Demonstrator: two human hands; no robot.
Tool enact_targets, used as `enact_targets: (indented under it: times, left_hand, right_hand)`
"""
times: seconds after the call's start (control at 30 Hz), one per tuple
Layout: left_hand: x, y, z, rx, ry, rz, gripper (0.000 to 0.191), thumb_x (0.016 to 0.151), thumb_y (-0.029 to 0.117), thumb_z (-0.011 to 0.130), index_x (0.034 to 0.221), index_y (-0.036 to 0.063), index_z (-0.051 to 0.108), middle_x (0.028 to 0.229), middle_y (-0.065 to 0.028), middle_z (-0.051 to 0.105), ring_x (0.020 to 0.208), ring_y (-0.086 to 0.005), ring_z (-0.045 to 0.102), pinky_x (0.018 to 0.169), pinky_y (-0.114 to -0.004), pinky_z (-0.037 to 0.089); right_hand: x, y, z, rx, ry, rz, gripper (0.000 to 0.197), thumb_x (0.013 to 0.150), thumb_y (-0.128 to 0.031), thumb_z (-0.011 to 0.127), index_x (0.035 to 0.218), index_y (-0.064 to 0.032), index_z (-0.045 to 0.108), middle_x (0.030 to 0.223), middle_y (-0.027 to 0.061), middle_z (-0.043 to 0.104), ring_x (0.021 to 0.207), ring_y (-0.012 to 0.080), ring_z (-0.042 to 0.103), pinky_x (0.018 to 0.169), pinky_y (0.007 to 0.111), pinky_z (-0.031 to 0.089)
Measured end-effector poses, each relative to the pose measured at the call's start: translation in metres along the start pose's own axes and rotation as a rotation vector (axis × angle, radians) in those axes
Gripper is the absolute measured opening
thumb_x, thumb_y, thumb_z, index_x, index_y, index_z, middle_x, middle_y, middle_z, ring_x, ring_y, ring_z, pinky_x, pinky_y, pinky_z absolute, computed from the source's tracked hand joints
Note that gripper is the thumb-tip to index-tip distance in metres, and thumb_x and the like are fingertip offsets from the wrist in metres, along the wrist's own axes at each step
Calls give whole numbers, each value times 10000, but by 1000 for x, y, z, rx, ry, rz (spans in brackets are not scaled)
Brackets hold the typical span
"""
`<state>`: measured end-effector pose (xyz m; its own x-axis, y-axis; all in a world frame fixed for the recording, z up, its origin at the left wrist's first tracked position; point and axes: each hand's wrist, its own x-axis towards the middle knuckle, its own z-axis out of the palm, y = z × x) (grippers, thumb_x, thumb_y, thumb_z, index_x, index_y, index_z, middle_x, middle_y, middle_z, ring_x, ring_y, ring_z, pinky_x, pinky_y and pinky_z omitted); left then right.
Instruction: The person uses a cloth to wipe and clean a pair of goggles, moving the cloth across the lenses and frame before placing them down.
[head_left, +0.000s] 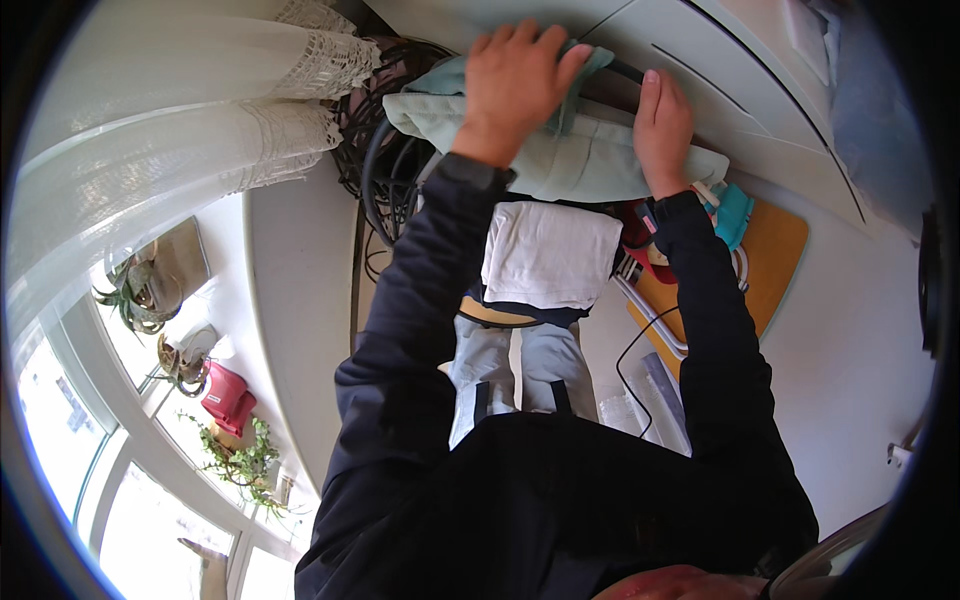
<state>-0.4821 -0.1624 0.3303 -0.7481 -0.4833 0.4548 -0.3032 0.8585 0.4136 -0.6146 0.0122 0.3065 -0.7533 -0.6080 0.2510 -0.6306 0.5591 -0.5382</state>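
Observation:
A pale green cloth (600, 161) lies draped in front of me, over a dark curved tube (624, 71) that shows along its far edge. My left hand (517, 82) grips a darker green fold of cloth (435, 79) at the top, its thumb at the fold's right end. Farther right, my right hand (664, 127) touches the pale cloth, fingers together and thumb up; whether it holds the tube or cloth is hidden. Nearer my body, a folded white cloth (551, 251) sits on dark fabric (517, 307) above a round wooden seat (495, 313).
Coiled black cables (356, 142) hang beside a lace curtain (247, 120) at left. Potted plants (244, 457) and a red container (227, 397) line the windowsill. At right are a wooden folding chair (780, 240) and a teal item (733, 214). A white cabinet (720, 67) stands ahead.

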Motion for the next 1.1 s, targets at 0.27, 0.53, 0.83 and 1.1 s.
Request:
enact_targets:
  times: [0.27,0.53,0.83,1.1]
  left_hand:
    - [17,2,19,-16,-52,90,335,1007,418,561,884,144,710,697,-67,671,594,-287,658,524,-416,492]
    - [-90,-114,-65,-395,-345,-627,398,1088,317,436,1263,19,631,1220,-182,693,1057,-394,667,908,-435,530]
    - [-208,-158,-38,-813,47,-959,509,1100,422,417,1247,-18,627,1157,-205,695,1042,-345,647,934,-354,477]
    - [-18,-32,-14,-87,22,18,212,1000,325,582,959,136,667,832,-87,653,782,-298,660,699,-434,520]
  right_hand:
    - [-13,20,10,-219,127,-202,367,1011,-333,582,1262,-66,558,1186,148,604,1104,373,564,920,489,425]
    - [-69,3,-3,-327,19,-305,698,987,-419,610,1563,-105,374,1644,224,244,1508,418,249,1186,631,191]
    - [-127,-7,-22,-87,-502,-257,480,1019,-266,492,1477,-130,535,1528,112,508,1431,309,445,1201,493,280]
    - [-175,-14,-9,-189,-549,-256,558,960,-268,551,1496,-123,489,1579,100,427,1478,297,357,1226,489,217]
